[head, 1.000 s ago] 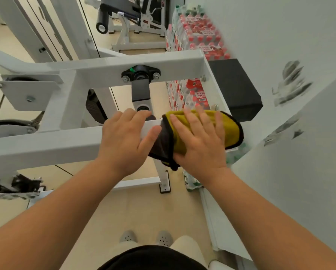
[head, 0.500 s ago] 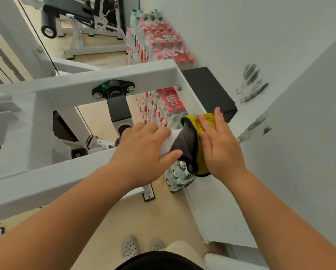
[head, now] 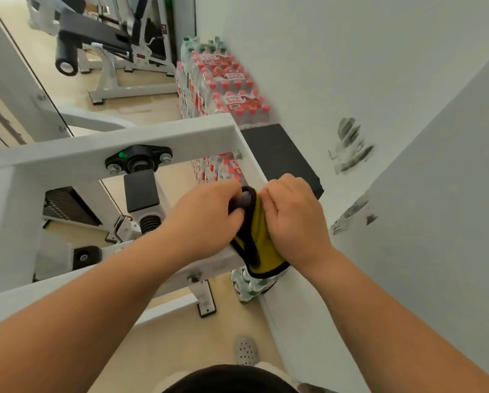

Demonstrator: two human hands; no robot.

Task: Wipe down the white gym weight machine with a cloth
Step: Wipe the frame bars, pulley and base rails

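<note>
- Bunching the yellow cloth (head: 261, 242) with dark trim at the right end of the white machine frame (head: 178, 137), we are draping it over the corner of the lower bar.
- We are closing our right hand (head: 292, 219) on the yellow side, fingers curled in.
- We are pinching the dark edge with our left hand (head: 206, 219), which is resting on the bar.
- We are standing beside a black pad (head: 280, 154), with packs of water bottles (head: 226, 89) stacked beyond against the scuffed white wall (head: 351, 66).
</note>
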